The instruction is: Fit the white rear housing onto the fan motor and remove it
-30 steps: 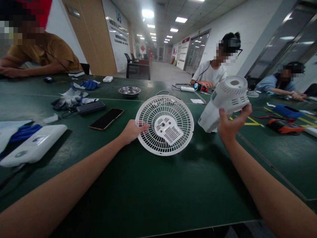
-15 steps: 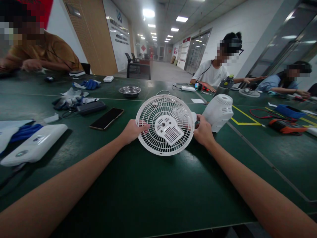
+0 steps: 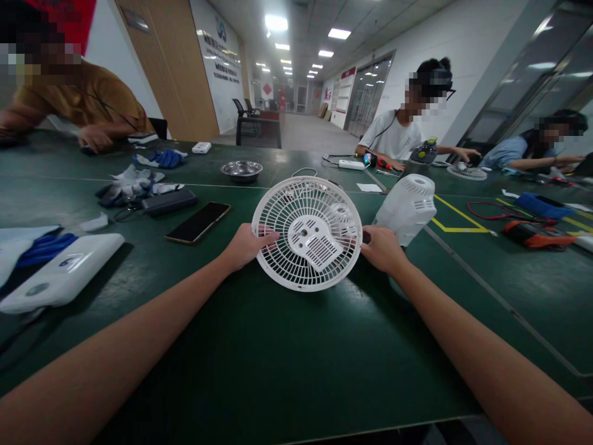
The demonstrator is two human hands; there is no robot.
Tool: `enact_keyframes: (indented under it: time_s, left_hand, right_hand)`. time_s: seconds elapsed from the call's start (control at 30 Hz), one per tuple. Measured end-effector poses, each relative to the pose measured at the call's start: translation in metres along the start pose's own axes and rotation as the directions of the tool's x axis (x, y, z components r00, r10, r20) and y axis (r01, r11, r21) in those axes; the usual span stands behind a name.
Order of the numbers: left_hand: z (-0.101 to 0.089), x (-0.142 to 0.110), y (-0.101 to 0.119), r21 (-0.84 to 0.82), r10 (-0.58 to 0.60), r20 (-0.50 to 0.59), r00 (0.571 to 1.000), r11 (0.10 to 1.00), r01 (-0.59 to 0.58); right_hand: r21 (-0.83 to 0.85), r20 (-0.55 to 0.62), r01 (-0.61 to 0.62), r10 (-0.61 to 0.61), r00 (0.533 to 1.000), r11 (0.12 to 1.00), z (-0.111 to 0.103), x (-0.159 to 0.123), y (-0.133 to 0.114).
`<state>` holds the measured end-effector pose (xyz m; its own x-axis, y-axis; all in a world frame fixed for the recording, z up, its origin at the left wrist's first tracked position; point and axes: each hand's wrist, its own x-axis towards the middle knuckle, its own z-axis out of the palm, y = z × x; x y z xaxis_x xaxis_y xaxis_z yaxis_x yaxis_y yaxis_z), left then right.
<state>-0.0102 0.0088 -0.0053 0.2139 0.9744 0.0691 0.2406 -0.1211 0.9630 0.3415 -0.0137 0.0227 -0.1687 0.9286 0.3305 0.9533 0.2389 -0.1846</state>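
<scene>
A round white fan grille (image 3: 273, 272) is tilted up in front of me over the green table, its slotted hub plate facing me. My left hand (image 3: 248, 246) is closed on its left rim, with the thumb over the ribs. At the right rim, my right hand (image 3: 382, 247) is closed against the edge; some of its fingers are hidden. Through the ribs shows a white rounded part (image 3: 340, 213) behind the grille; what holds it is hidden. A white plastic fan base (image 3: 407, 210) stands just beyond my right hand.
Left lie a phone (image 3: 198, 222), a white device (image 3: 65, 272), a dark case (image 3: 169, 201) and blue gloves (image 3: 162, 159). A steel bowl (image 3: 241, 170) sits beyond the grille. An orange multimeter (image 3: 537, 235) lies right. Several people sit around the table.
The white part that stuck out past the grille's right rim has shifted left behind the ribs. My right hand has turned slightly at the rim; the left keeps its hold.
</scene>
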Motion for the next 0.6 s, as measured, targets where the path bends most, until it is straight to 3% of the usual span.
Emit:
enact_keyframes:
  time_s: [0.03, 0.1, 0.13, 0.2, 0.27, 0.33, 0.43, 0.5, 0.57, 0.6]
  left_hand:
    - [0.000, 0.000, 0.000, 0.000, 0.002, -0.004, 1.000, 1.000, -0.002]
    - [0.000, 0.000, -0.001, 0.000, 0.002, -0.010, 1.000, 1.000, -0.002]
    - [0.000, 0.000, -0.001, 0.000, 0.002, -0.011, 1.000, 1.000, -0.002]
    - [0.000, 0.000, -0.001, -0.004, 0.006, -0.008, 1.000, 1.000, -0.006]
    - [0.000, 0.000, -0.001, -0.004, 0.015, -0.008, 1.000, 1.000, -0.015]
    - [0.000, 0.000, -0.001, 0.008, 0.017, -0.015, 1.000, 1.000, -0.017]
    - [0.000, -0.001, 0.000, 0.018, 0.016, -0.028, 0.999, 1.000, -0.016]
    - [0.001, -0.002, 0.001, 0.006, 0.014, -0.027, 1.000, 1.000, -0.014]
    - [0.001, -0.002, 0.003, -0.009, 0.002, -0.023, 1.000, 1.000, -0.002]
    - [0.002, -0.002, 0.003, -0.016, -0.004, -0.020, 1.000, 1.000, 0.004]
  right_hand:
    - [0.031, -0.045, 0.010, -0.009, 0.999, 0.999, -0.001, 0.000, 0.000]
    - [0.085, -0.253, 0.027, -0.005, 0.967, 0.996, -0.006, 0.000, 0.001]
    - [0.093, -0.393, 0.035, 0.004, 0.919, 0.995, -0.009, -0.001, 0.002]
    - [0.076, -0.637, 0.025, 0.030, 0.771, 0.997, -0.017, -0.002, 0.004]
    - [0.063, -0.765, -0.030, 0.067, 0.641, 0.998, -0.025, -0.003, 0.007]
    - [0.091, -0.796, -0.095, 0.130, 0.592, 0.991, -0.028, -0.002, 0.014]
    - [0.224, -0.764, -0.187, 0.291, 0.576, 0.957, -0.022, 0.003, 0.034]
    - [0.358, -0.701, -0.243, 0.432, 0.568, 0.901, -0.011, 0.009, 0.052]
    - [0.529, -0.623, -0.287, 0.595, 0.508, 0.798, 0.004, 0.014, 0.071]
    - [0.597, -0.575, -0.285, 0.648, 0.499, 0.750, 0.011, 0.016, 0.079]
